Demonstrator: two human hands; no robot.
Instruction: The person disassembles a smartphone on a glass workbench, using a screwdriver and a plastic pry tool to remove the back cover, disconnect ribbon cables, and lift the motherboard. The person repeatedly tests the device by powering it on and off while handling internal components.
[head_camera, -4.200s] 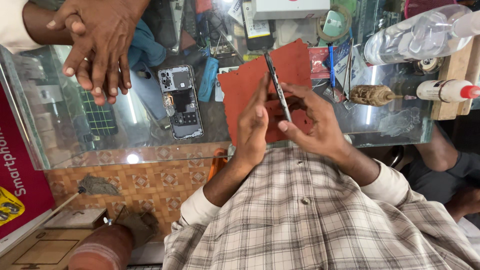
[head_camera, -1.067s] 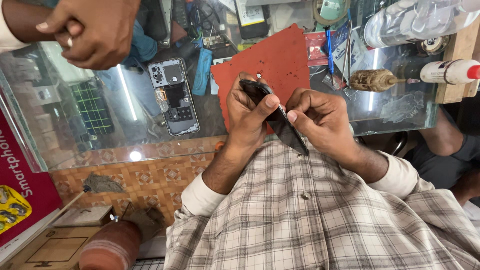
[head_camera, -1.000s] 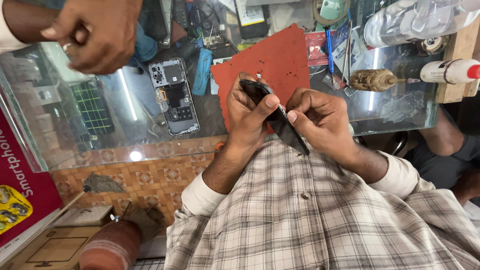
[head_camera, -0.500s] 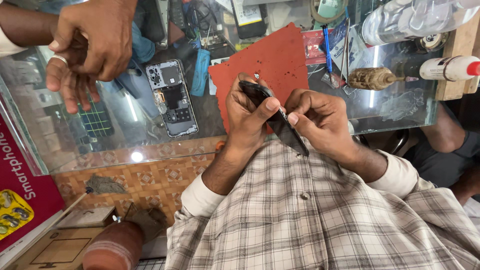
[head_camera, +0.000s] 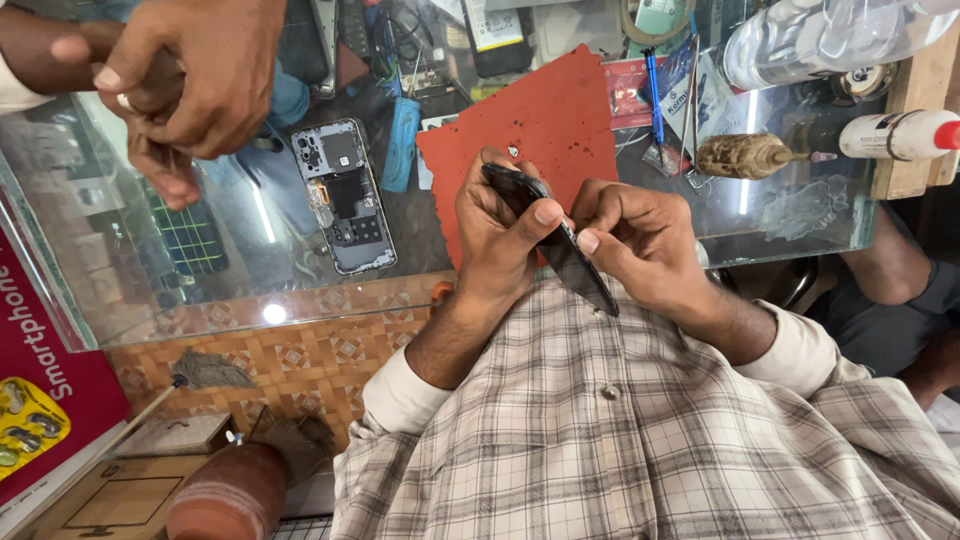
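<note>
My left hand and my right hand both grip a thin black phone panel, held tilted above the near edge of a glass counter. My left thumb presses on its face and my right fingertips pinch its edge close by. A red mat lies on the glass right behind my hands. To the left of the mat an opened phone body lies with its insides showing.
Another person's hands are clasped over the counter's far left. A blue tool, a blue-handled tool, a wooden-handled brush, a white red-capped bottle and a clear bottle lie about the mat.
The panel, upright over the mat four seconds ago, is now tilted toward my chest in both hands. The other person's hands lifted off the glass and closed together.
</note>
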